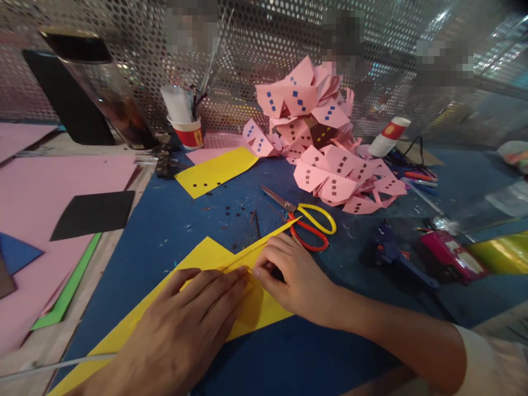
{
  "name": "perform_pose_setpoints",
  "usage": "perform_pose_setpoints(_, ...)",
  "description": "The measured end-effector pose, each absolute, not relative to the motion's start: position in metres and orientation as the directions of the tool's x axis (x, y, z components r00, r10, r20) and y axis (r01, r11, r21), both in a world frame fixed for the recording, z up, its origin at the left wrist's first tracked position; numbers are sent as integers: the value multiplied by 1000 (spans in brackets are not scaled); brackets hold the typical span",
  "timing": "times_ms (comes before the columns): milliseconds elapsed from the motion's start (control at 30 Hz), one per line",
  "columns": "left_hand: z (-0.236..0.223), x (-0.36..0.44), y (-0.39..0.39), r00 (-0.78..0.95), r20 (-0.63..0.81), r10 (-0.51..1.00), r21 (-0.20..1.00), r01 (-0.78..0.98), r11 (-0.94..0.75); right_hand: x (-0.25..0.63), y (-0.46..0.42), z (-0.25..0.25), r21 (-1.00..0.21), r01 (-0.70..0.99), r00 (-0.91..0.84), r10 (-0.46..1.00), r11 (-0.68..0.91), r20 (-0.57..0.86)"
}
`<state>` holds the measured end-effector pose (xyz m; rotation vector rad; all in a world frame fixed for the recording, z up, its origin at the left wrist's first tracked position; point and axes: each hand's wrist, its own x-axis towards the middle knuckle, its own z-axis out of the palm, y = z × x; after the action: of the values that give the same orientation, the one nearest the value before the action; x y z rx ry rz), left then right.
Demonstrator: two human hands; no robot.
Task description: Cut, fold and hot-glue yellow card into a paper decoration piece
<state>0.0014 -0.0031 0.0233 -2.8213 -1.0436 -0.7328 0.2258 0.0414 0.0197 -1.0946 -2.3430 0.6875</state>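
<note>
A long sheet of yellow paper [268, 311] lies diagonally across the blue table, with a narrow fold along its far edge. My left hand [193, 313] rests flat on the sheet, fingers stretched toward the fold. Just right of those fingertips, my right hand [295, 272] is curled, thumb and fingers pinching at the folded edge. Beyond the right hand are scissors [291, 208] with one yellow and one red handle; the pointed end of the fold reaches over the handles. Small black paper squares [233, 212] are scattered past the sheet.
Behind stands a pile of folded pink paper pieces [330, 165]. A yellow strip [218, 171] lies at the back, near a paper cup [188, 132]. On the right are a blue glue gun [398, 256] and a pink box [454, 256]. Pink sheets [53, 187] and a bottle [103, 88] are left.
</note>
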Motion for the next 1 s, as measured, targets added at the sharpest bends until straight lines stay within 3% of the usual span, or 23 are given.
perform_pose_setpoints(633, 10, 4, -5, 652, 416, 634, 112, 655, -748, 226, 39, 16, -486, 631, -610, 774, 605, 171)
perform_pose_setpoints(1000, 11, 4, -5, 665, 370, 648, 141, 650, -747, 232, 41, 19, -588, 510, -602, 749, 628, 277)
